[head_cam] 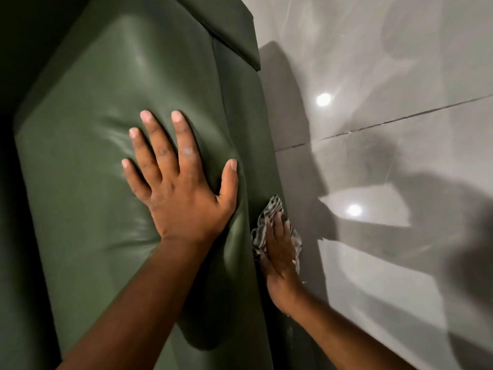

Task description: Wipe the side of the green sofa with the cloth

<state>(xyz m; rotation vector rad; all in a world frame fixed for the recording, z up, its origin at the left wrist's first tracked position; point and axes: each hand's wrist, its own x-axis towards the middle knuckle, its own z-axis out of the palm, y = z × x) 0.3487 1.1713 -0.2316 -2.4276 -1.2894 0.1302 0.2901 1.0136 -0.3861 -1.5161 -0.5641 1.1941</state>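
Note:
The green sofa [93, 116] fills the left half of the head view, seen from above, its padded top arm shiny and dented. My left hand [178, 180] lies flat on that padded top, fingers spread, pressing into the cushion. The sofa's dark green side panel [245, 129] drops down toward the floor at the right edge. My right hand [280, 252] presses a striped grey-and-white cloth [269, 212] flat against that side panel, low down near the floor. The cloth bunches out above and beside the fingers.
Glossy grey floor tiles [386, 129] lie right of the sofa, with a grout line and two bright lamp reflections. Shadows of the sofa and of a person fall across the tiles. The far left edge is dark.

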